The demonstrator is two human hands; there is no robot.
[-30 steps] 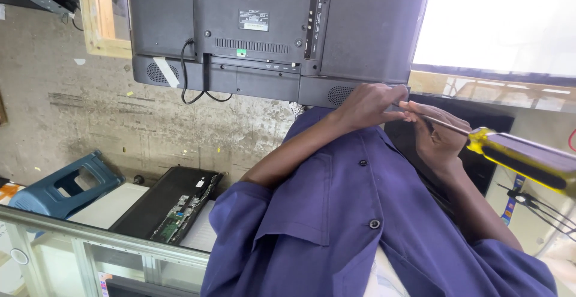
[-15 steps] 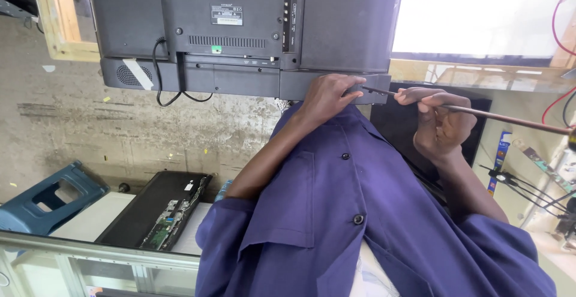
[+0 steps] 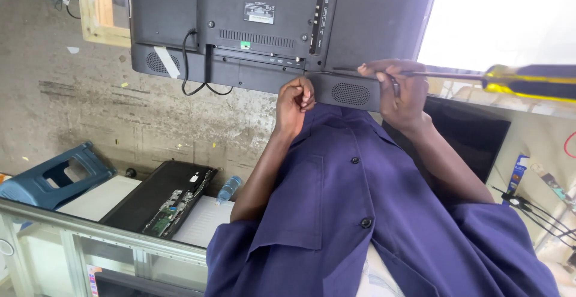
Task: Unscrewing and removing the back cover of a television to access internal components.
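Note:
A black flat-screen television [image 3: 264, 27] stands with its back panel facing me, in front of my purple shirt. My right hand [image 3: 399, 93] grips the metal shaft of a screwdriver near its tip, held against the set's lower speaker strip [image 3: 351, 93]. The screwdriver's yellow and black handle [image 3: 531, 81] sticks out to the right. My left hand [image 3: 295, 102] is curled into a fist, touching the bottom edge of the television just left of the speaker grille. I cannot tell whether anything small is inside it.
A black cable [image 3: 195, 75] loops from the television's back. An opened black device with a green circuit board [image 3: 165, 204] and a small water bottle [image 3: 229, 189] lie on a white surface. A blue plastic stool [image 3: 54, 177] and a glass counter edge [image 3: 108, 234] sit at lower left.
Both hands have shifted left along the television's lower edge. My left hand has come off the screwdriver tip and closed into a fist. The handle has come back into view.

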